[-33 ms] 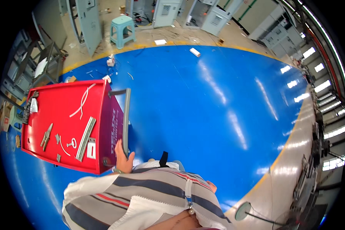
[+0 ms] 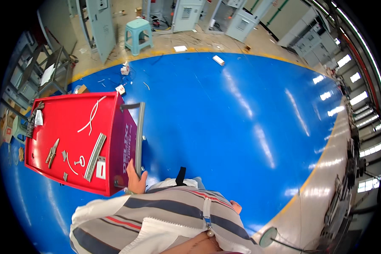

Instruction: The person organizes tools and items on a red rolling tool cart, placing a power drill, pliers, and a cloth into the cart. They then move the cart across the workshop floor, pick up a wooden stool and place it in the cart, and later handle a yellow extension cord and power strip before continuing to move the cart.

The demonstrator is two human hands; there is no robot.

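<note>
Your left hand (image 2: 136, 183) straddles the grey handle (image 2: 140, 135), grip unclear.
It spans the end of the red cart (image 2: 67, 116), left of you; whether your right hand (image 2: 236, 207), beside your striped jacket (image 2: 169, 203), is clenched, I cannot tell.

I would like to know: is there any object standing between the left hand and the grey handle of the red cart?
Nothing visible does. The left hand is at the near end of the grey handle, apparently touching it. The pliers and metal rail lie in the red cart, off to the side.
</note>
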